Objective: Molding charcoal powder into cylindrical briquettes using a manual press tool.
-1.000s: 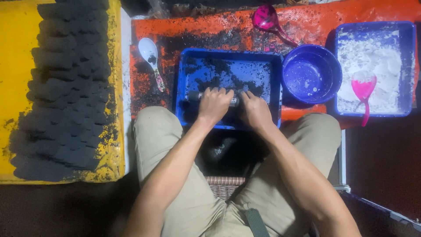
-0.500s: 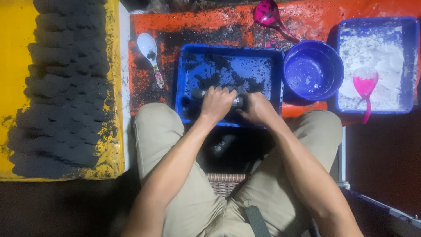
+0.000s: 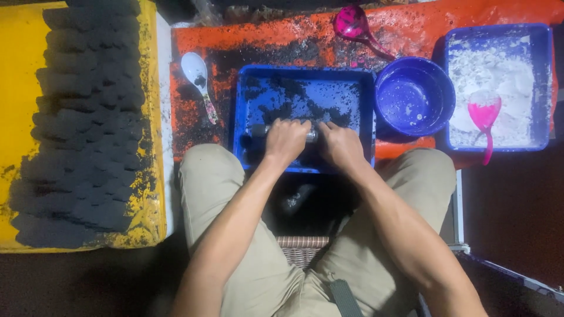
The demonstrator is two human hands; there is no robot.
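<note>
Hands (image 3: 314, 142) unmoved, gripping grey soot-smeared tube (image 3: 261, 130).

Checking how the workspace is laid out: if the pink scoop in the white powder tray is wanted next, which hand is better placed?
Probably the right hand. The pink scoop lies in the powder tray far on the right, past the round blue bowl. The left hand grips the metal tube and would have to cross over.

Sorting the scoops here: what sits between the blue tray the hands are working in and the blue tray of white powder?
In the head view, a round blue bowl sits between the blue tray and the powder tray; the orange sheet lies beneath.
</note>
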